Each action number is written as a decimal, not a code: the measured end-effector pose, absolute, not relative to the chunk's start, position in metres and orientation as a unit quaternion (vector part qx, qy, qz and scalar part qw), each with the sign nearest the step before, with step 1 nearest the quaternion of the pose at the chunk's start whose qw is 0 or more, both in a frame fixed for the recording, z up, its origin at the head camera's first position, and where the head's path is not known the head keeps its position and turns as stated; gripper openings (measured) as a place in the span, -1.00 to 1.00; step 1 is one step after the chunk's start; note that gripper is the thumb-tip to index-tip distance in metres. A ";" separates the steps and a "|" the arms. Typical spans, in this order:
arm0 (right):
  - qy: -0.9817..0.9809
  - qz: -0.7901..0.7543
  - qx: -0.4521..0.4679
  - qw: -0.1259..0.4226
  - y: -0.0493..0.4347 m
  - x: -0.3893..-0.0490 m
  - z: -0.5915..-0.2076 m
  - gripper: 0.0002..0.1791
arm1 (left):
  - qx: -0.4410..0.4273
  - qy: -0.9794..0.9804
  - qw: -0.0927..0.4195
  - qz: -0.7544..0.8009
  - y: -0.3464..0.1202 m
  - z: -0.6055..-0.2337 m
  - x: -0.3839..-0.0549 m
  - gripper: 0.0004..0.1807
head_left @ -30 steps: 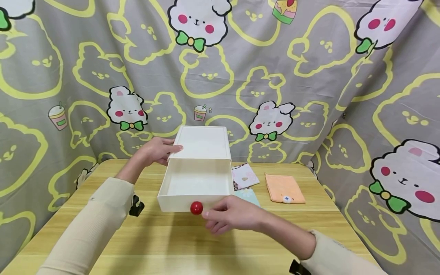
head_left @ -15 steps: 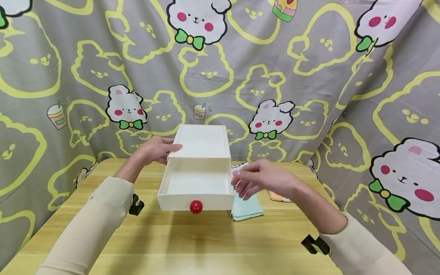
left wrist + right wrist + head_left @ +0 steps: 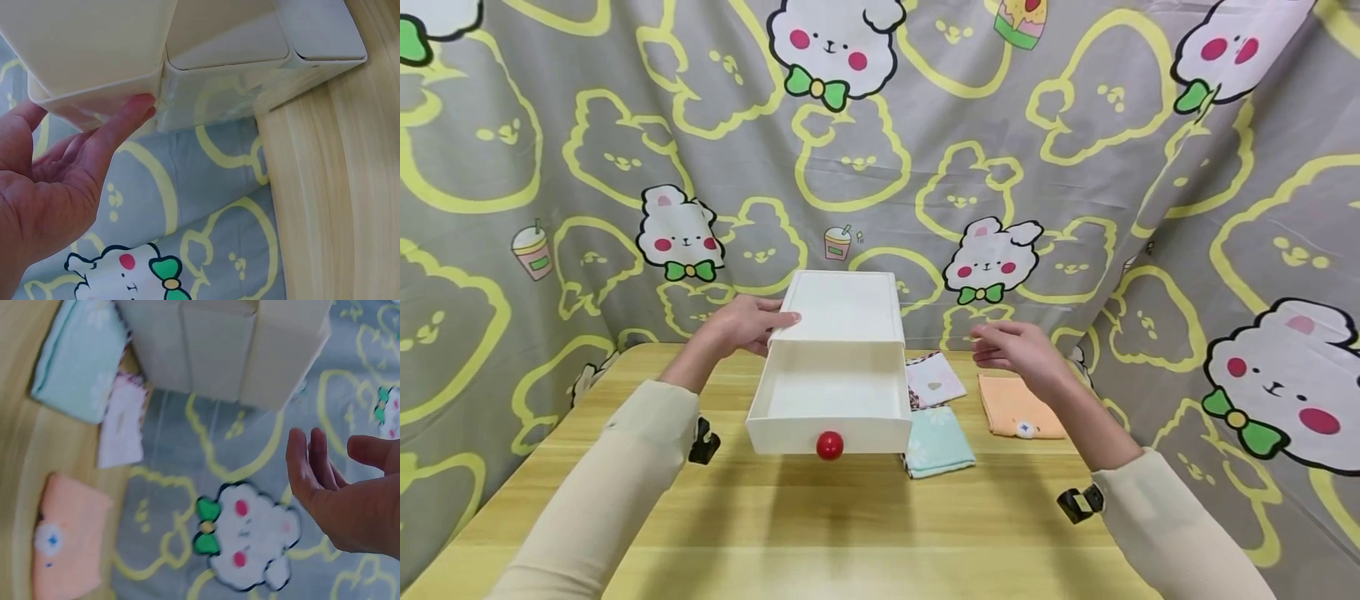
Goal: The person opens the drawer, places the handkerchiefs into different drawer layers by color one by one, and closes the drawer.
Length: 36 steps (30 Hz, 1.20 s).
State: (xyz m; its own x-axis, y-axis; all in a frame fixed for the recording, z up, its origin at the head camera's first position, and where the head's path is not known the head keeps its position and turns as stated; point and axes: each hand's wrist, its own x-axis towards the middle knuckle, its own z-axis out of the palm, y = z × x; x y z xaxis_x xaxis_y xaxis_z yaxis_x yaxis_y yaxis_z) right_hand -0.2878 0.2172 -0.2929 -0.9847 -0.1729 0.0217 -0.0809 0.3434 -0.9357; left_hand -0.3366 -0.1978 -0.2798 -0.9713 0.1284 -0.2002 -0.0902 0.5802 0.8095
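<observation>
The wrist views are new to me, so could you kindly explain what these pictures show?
There is no machine, only a person's two bare hands. A head camera looks forward and down; the other two pictures come from the wrists. The left hand holds the side of a white box, whose drawer, with a red knob, stands open. The right hand hovers with nothing in its fingers. On the table lie a white cloth, a mint cloth and an orange cloth, all folded.

Right of my white, red-knobbed rectangular plastic box (image 3: 838, 308), I see a folded mint white-flowered cloth (image 3: 938, 442) and a folded orange cloth (image 3: 1018, 404).
</observation>
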 end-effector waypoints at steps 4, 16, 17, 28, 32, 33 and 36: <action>0.824 -0.564 -0.050 0.038 0.233 -0.298 -0.307 -0.41 | 0.010 0.881 0.121 0.458 -0.198 -0.279 -0.336 -0.18; 0.820 -0.569 0.044 0.037 0.277 -0.324 -0.352 -0.22 | 0.016 0.877 0.117 0.465 -0.196 -0.279 -0.340 -0.19; 0.821 -0.567 0.051 0.036 0.280 -0.326 -0.357 -0.21 | 0.016 0.878 0.117 0.464 -0.197 -0.279 -0.340 -0.20; 0.839 -0.532 0.099 0.061 0.316 -0.333 -0.392 -0.21 | 0.012 0.876 0.118 0.468 -0.201 -0.279 -0.339 -0.20; 0.838 -0.528 0.117 0.073 0.329 -0.335 -0.400 -0.20 | 0.013 0.877 0.117 0.466 -0.200 -0.278 -0.337 -0.20; 0.838 -0.527 0.124 0.073 0.332 -0.335 -0.402 -0.18 | 0.013 0.878 0.117 0.465 -0.200 -0.278 -0.337 -0.20; 0.831 -0.531 0.150 0.067 0.340 -0.335 -0.410 -0.17 | 0.011 0.878 0.118 0.464 -0.198 -0.278 -0.338 -0.20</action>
